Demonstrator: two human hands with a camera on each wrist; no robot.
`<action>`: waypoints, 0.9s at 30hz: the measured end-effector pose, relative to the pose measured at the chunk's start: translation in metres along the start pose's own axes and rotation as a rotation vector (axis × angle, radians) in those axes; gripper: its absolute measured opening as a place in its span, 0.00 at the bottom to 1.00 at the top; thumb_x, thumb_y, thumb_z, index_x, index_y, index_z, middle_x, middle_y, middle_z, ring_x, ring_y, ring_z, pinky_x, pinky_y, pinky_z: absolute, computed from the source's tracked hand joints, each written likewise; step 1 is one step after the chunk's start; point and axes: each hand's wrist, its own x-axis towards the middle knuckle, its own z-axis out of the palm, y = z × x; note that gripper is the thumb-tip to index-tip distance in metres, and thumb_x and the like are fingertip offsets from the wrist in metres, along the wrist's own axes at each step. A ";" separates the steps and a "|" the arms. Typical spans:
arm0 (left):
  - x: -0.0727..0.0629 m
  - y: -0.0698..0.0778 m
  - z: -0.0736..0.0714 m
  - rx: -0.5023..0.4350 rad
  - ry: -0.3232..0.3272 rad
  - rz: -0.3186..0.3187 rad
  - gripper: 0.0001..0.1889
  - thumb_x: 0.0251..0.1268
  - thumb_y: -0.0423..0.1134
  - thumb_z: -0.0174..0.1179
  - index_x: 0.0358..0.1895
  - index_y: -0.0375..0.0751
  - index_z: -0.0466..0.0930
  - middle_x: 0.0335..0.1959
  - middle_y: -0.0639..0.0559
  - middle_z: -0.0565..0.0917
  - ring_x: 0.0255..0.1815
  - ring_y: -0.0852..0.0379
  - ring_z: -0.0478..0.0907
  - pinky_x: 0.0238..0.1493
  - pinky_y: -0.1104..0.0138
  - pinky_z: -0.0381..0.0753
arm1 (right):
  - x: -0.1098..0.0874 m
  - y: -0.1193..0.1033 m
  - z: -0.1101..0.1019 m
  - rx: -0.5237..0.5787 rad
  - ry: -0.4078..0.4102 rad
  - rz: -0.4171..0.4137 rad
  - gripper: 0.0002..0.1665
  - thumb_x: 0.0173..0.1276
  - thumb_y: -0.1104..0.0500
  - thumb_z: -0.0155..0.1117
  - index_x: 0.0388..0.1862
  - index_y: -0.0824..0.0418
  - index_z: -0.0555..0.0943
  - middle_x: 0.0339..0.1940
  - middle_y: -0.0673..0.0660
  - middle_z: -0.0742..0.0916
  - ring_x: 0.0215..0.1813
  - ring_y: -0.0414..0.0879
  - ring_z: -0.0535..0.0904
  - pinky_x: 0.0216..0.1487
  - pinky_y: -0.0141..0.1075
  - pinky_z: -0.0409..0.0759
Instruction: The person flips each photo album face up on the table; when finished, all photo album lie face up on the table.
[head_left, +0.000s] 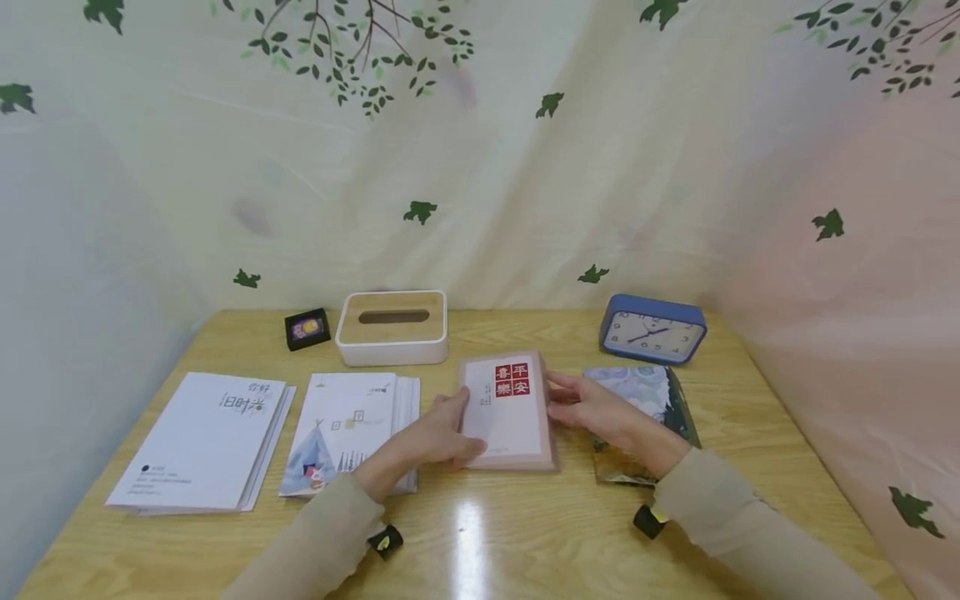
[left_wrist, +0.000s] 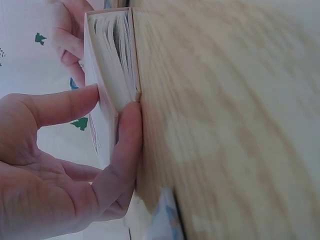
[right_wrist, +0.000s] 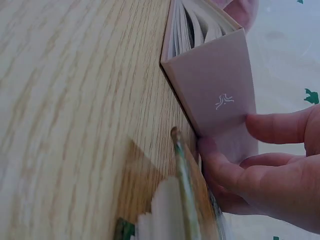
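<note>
One boxy pink hardcover point(head_left: 510, 433) on woodgrain point(head_left: 555, 542) between left hand point(head_left: 438, 431) and right hand point(head_left: 600, 408)

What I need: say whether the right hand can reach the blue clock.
Likely yes, once the right hand leaves the pink book: only the low painted book lies before the blue clock.

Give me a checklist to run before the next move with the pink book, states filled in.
1. Left hand grips the pink book's left side: ok.
2. Right hand touches the spine: ok.
3. Pink book apart from the landscape-cover book and tissue box: ok, gaps show in the head view.
4. Tent-cover book unobstructed: not ok, the left arm partly covers it.
5. Pink book's underside flat on the table: cannot tell.
</note>
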 end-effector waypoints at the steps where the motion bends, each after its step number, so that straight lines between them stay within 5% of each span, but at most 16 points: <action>1: 0.000 0.001 0.000 -0.015 -0.012 0.001 0.52 0.60 0.35 0.71 0.79 0.25 0.44 0.73 0.23 0.57 0.54 0.40 0.73 0.45 0.57 0.82 | 0.000 0.000 0.001 0.017 -0.006 -0.006 0.42 0.76 0.65 0.58 0.83 0.60 0.52 0.76 0.73 0.65 0.74 0.64 0.66 0.73 0.54 0.65; 3: -0.001 0.001 0.000 -0.045 -0.032 0.004 0.52 0.60 0.34 0.71 0.79 0.25 0.43 0.73 0.23 0.56 0.44 0.42 0.75 0.30 0.61 0.81 | -0.001 0.000 0.002 0.076 -0.027 -0.003 0.41 0.77 0.68 0.55 0.84 0.62 0.50 0.76 0.74 0.64 0.73 0.63 0.68 0.71 0.52 0.69; 5: -0.001 0.001 0.000 -0.061 -0.042 0.003 0.52 0.60 0.34 0.71 0.79 0.25 0.43 0.73 0.22 0.55 0.42 0.44 0.75 0.27 0.62 0.80 | -0.002 0.001 0.002 0.150 -0.051 0.009 0.41 0.78 0.69 0.52 0.84 0.62 0.47 0.76 0.75 0.62 0.71 0.61 0.70 0.68 0.51 0.72; 12: -0.003 0.003 -0.002 -0.113 -0.057 0.000 0.53 0.60 0.33 0.70 0.80 0.27 0.41 0.75 0.22 0.51 0.34 0.49 0.76 0.25 0.62 0.81 | -0.003 -0.003 0.001 0.266 -0.059 0.057 0.39 0.81 0.68 0.48 0.84 0.61 0.45 0.77 0.74 0.61 0.66 0.57 0.75 0.63 0.50 0.78; 15: -0.004 0.003 -0.006 -0.132 -0.060 -0.010 0.53 0.60 0.33 0.70 0.80 0.29 0.40 0.74 0.21 0.49 0.22 0.51 0.78 0.23 0.64 0.80 | -0.002 -0.009 0.001 0.252 -0.080 0.053 0.40 0.81 0.65 0.51 0.84 0.60 0.46 0.78 0.72 0.61 0.67 0.57 0.74 0.65 0.51 0.76; 18: -0.002 0.001 -0.009 -0.145 -0.062 -0.009 0.53 0.61 0.34 0.69 0.81 0.29 0.39 0.73 0.22 0.52 0.21 0.54 0.77 0.22 0.65 0.78 | 0.000 -0.013 0.001 0.237 -0.073 0.060 0.43 0.79 0.62 0.57 0.84 0.58 0.48 0.78 0.70 0.63 0.68 0.58 0.73 0.66 0.51 0.75; 23: -0.001 -0.002 -0.010 -0.171 -0.078 0.024 0.50 0.61 0.31 0.69 0.79 0.25 0.43 0.48 0.29 0.78 0.18 0.54 0.76 0.20 0.66 0.79 | -0.001 -0.015 0.001 0.225 -0.050 0.073 0.45 0.77 0.60 0.62 0.84 0.55 0.50 0.78 0.69 0.64 0.68 0.58 0.74 0.66 0.49 0.76; 25: -0.001 -0.003 -0.009 -0.176 -0.093 0.037 0.49 0.61 0.31 0.69 0.78 0.24 0.45 0.36 0.32 0.80 0.18 0.55 0.76 0.20 0.66 0.79 | -0.003 -0.014 0.001 0.221 -0.057 0.071 0.45 0.77 0.60 0.61 0.85 0.55 0.49 0.78 0.70 0.63 0.68 0.58 0.74 0.65 0.48 0.76; 27: -0.002 -0.004 -0.007 -0.177 -0.102 0.035 0.49 0.62 0.31 0.69 0.79 0.23 0.44 0.39 0.30 0.79 0.18 0.55 0.76 0.20 0.65 0.80 | -0.005 -0.014 0.001 0.217 -0.063 0.071 0.45 0.77 0.61 0.60 0.85 0.55 0.49 0.78 0.70 0.63 0.68 0.58 0.75 0.65 0.48 0.77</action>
